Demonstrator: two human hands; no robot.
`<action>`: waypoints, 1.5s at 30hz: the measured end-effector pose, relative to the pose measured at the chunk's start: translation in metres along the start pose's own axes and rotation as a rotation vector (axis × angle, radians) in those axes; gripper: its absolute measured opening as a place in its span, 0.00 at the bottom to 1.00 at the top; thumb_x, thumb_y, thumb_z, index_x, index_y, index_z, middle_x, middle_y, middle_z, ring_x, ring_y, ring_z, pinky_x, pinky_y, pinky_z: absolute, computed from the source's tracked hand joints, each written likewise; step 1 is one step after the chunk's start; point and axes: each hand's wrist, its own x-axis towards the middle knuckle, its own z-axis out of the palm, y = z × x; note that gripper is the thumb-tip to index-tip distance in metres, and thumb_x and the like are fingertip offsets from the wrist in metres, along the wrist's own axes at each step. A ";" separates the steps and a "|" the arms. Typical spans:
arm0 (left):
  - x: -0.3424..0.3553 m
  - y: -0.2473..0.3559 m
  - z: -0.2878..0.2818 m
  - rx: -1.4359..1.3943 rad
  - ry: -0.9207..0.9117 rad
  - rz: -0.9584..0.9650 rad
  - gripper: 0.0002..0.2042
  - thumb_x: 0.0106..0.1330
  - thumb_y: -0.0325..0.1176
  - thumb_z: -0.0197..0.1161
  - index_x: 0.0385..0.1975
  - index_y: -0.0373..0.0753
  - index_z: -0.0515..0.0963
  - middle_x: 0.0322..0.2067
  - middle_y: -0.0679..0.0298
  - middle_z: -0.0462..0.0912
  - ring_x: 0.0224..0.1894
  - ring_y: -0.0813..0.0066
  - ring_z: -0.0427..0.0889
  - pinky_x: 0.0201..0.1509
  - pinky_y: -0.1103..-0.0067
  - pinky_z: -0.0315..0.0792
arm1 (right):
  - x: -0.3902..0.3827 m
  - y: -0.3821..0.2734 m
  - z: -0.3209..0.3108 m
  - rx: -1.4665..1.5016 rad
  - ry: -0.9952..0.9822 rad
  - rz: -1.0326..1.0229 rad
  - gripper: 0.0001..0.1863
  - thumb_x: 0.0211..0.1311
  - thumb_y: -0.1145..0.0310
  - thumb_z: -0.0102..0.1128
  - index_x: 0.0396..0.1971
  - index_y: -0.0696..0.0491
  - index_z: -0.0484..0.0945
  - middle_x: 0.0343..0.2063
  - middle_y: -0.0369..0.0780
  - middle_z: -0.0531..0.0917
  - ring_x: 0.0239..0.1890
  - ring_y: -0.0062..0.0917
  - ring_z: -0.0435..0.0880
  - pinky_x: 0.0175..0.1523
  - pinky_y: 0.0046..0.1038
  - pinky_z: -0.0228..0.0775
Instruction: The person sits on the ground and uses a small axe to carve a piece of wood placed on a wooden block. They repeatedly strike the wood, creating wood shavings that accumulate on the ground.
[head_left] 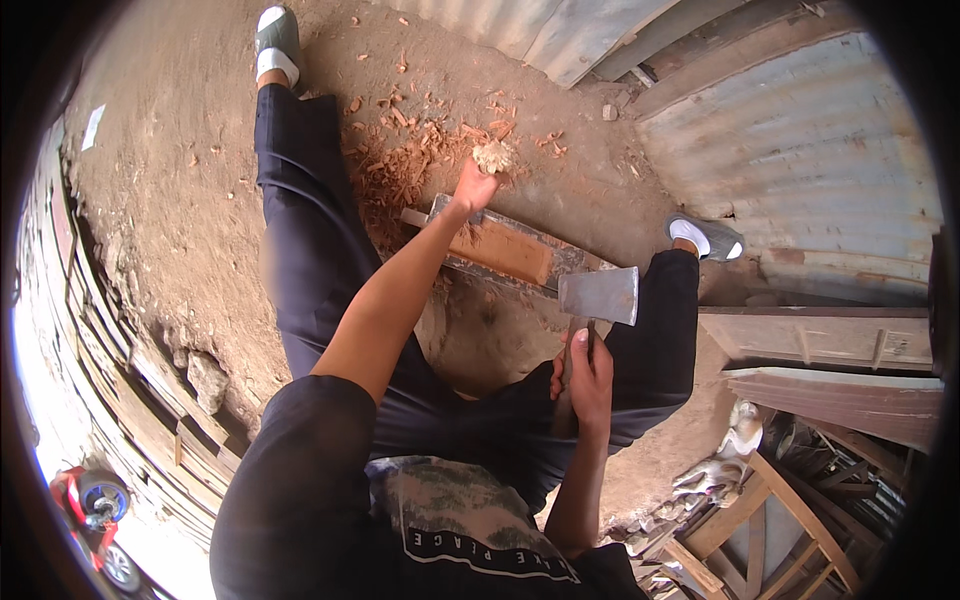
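Observation:
My left hand is stretched forward, closed around a pale, ragged-topped piece that looks like wood. Its lower part is hidden by my fist. Beneath that hand lies a long, worn wooden block with a bare orange-brown upper face. In front of my right thigh, my right hand grips the handle of a hatchet. Its broad grey blade is raised and overlaps the block's right end in view. Reddish wood shavings are heaped on the ground beyond and left of the block.
My legs are spread either side of the block. Corrugated metal sheets stand at the right. Planks and a wooden frame fill the lower right, near a pale dog. A rock and a red motorbike are left.

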 end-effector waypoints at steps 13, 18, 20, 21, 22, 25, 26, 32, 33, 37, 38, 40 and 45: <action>-0.074 -0.049 0.006 0.399 -0.407 0.443 0.25 0.46 0.35 0.72 0.44 0.28 0.84 0.43 0.41 0.85 0.50 0.44 0.83 0.58 0.62 0.75 | -0.004 -0.006 -0.002 0.019 -0.049 -0.062 0.14 0.79 0.59 0.54 0.40 0.57 0.72 0.18 0.34 0.72 0.14 0.16 0.71 0.19 0.23 0.66; -0.078 -0.016 0.012 0.334 -0.250 0.285 0.26 0.45 0.34 0.71 0.46 0.28 0.83 0.47 0.42 0.85 0.55 0.42 0.81 0.62 0.61 0.74 | -0.006 -0.016 0.007 0.114 0.072 -0.175 0.14 0.80 0.60 0.50 0.41 0.58 0.72 0.17 0.36 0.72 0.14 0.18 0.71 0.19 0.23 0.66; -0.071 -0.029 0.010 0.293 -0.258 0.332 0.27 0.45 0.35 0.71 0.47 0.29 0.82 0.47 0.43 0.85 0.55 0.42 0.81 0.62 0.61 0.74 | 0.002 -0.015 0.020 0.195 0.118 -0.307 0.15 0.80 0.60 0.49 0.41 0.59 0.72 0.17 0.36 0.72 0.14 0.18 0.72 0.19 0.24 0.65; -0.071 -0.037 0.010 0.305 -0.268 0.347 0.26 0.46 0.36 0.71 0.47 0.29 0.82 0.47 0.43 0.85 0.55 0.42 0.81 0.62 0.61 0.74 | 0.009 -0.014 0.028 0.235 0.139 -0.372 0.15 0.81 0.60 0.49 0.41 0.59 0.72 0.16 0.37 0.72 0.14 0.19 0.72 0.18 0.24 0.65; -0.069 -0.047 0.010 0.317 -0.278 0.364 0.26 0.47 0.36 0.71 0.47 0.29 0.82 0.47 0.43 0.85 0.54 0.43 0.81 0.62 0.61 0.74 | 0.021 -0.006 0.036 0.188 0.132 -0.365 0.15 0.80 0.60 0.50 0.41 0.59 0.72 0.16 0.36 0.72 0.14 0.18 0.72 0.18 0.24 0.64; -0.072 -0.029 0.011 0.324 -0.274 0.433 0.24 0.48 0.35 0.69 0.47 0.32 0.82 0.45 0.42 0.85 0.51 0.43 0.82 0.60 0.60 0.75 | 0.059 0.005 0.047 -0.031 0.069 -0.252 0.16 0.79 0.59 0.52 0.40 0.59 0.72 0.15 0.36 0.72 0.13 0.18 0.72 0.17 0.24 0.63; -0.073 -0.026 0.011 0.283 -0.267 0.459 0.22 0.48 0.35 0.69 0.44 0.32 0.83 0.43 0.42 0.85 0.49 0.43 0.83 0.57 0.60 0.76 | 0.073 -0.004 0.041 -0.166 -0.028 -0.150 0.16 0.79 0.58 0.53 0.39 0.59 0.72 0.15 0.35 0.72 0.12 0.18 0.71 0.17 0.24 0.63; -0.046 -0.039 0.030 0.301 -0.278 0.278 0.10 0.48 0.33 0.67 0.26 0.32 0.82 0.27 0.41 0.82 0.33 0.41 0.84 0.40 0.59 0.78 | 0.059 -0.048 0.030 -0.221 0.010 -0.024 0.19 0.78 0.53 0.54 0.40 0.56 0.74 0.16 0.34 0.71 0.13 0.17 0.71 0.18 0.24 0.63; -0.038 -0.042 0.033 0.290 -0.252 0.245 0.09 0.48 0.33 0.67 0.23 0.32 0.81 0.25 0.40 0.81 0.30 0.41 0.84 0.38 0.59 0.77 | 0.054 -0.051 0.030 -0.210 0.001 -0.018 0.19 0.78 0.52 0.54 0.40 0.56 0.74 0.16 0.34 0.71 0.13 0.18 0.71 0.18 0.24 0.63; 0.001 -0.056 0.043 0.059 -0.286 0.218 0.11 0.57 0.32 0.67 0.37 0.33 0.83 0.32 0.49 0.88 0.35 0.60 0.87 0.44 0.67 0.80 | 0.038 -0.049 0.025 -0.194 -0.035 0.003 0.21 0.78 0.50 0.53 0.40 0.57 0.74 0.16 0.34 0.72 0.13 0.19 0.71 0.18 0.24 0.64; 0.011 -0.055 0.045 -0.231 -0.257 0.261 0.12 0.59 0.31 0.67 0.41 0.33 0.83 0.37 0.53 0.88 0.39 0.63 0.86 0.48 0.68 0.79 | 0.037 -0.045 0.021 -0.199 -0.055 0.007 0.21 0.78 0.50 0.53 0.40 0.56 0.74 0.16 0.35 0.72 0.13 0.18 0.72 0.19 0.24 0.64; 0.018 -0.058 0.039 -0.394 -0.208 0.210 0.14 0.61 0.30 0.68 0.45 0.32 0.83 0.42 0.58 0.89 0.44 0.67 0.85 0.52 0.70 0.77 | 0.032 -0.039 0.016 -0.234 -0.102 0.012 0.20 0.78 0.51 0.53 0.40 0.56 0.74 0.17 0.35 0.73 0.14 0.18 0.72 0.19 0.24 0.64; 0.010 0.001 0.017 -0.025 -0.227 -0.137 0.17 0.61 0.26 0.70 0.49 0.30 0.82 0.43 0.61 0.88 0.45 0.70 0.84 0.55 0.71 0.76 | 0.006 -0.017 -0.006 -0.167 -0.074 0.097 0.19 0.79 0.52 0.52 0.41 0.56 0.75 0.18 0.35 0.74 0.14 0.18 0.73 0.19 0.23 0.66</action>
